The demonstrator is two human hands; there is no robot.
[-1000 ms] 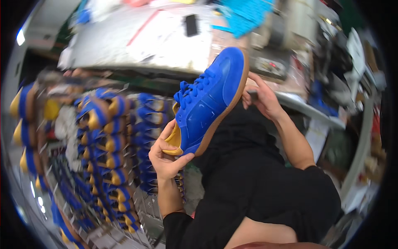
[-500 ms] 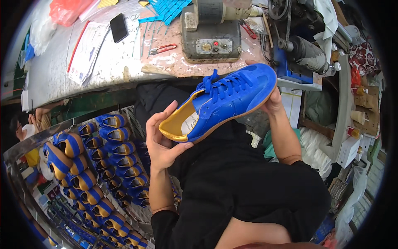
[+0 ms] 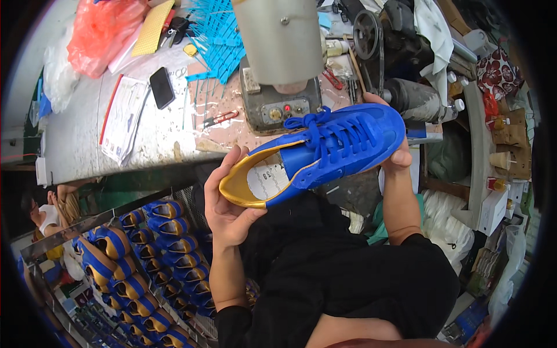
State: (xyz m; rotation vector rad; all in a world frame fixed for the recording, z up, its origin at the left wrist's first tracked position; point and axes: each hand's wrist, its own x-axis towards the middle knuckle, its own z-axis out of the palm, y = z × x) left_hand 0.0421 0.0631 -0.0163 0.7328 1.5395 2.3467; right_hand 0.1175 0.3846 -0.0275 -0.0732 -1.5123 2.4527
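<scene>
A blue sneaker (image 3: pixel 348 133) with blue laces and a golden-yellow lining is held up between both hands, its toe pointing right. My left hand (image 3: pixel 229 214) grips the heel, thumb on the near side and fingers behind. My right hand (image 3: pixel 397 153) holds the toe end from the far side and below; part of its fingers is hidden behind the shoe. The opening faces up and shows a pale insole (image 3: pixel 268 180) with printing. Just beyond the shoe stands a grey machine (image 3: pixel 278 104) with a knob and a lit red button on its base.
The workbench (image 3: pixel 75 145) carries a phone (image 3: pixel 162 88), papers (image 3: pixel 125 119), red-handled snips (image 3: pixel 220 119), blue plastic strips (image 3: pixel 217 37) and a red plastic bag (image 3: pixel 104 35). Racked blue-and-tan shoes (image 3: pixel 130 287) fill the lower left. A motor (image 3: pixel 415 98) sits at right. Another person (image 3: pixel 49 214) is at far left.
The shoe has tipped so that its opening and laces face up more, and has shifted slightly right in the picture. The view has tilted, showing more of the bench and machine.
</scene>
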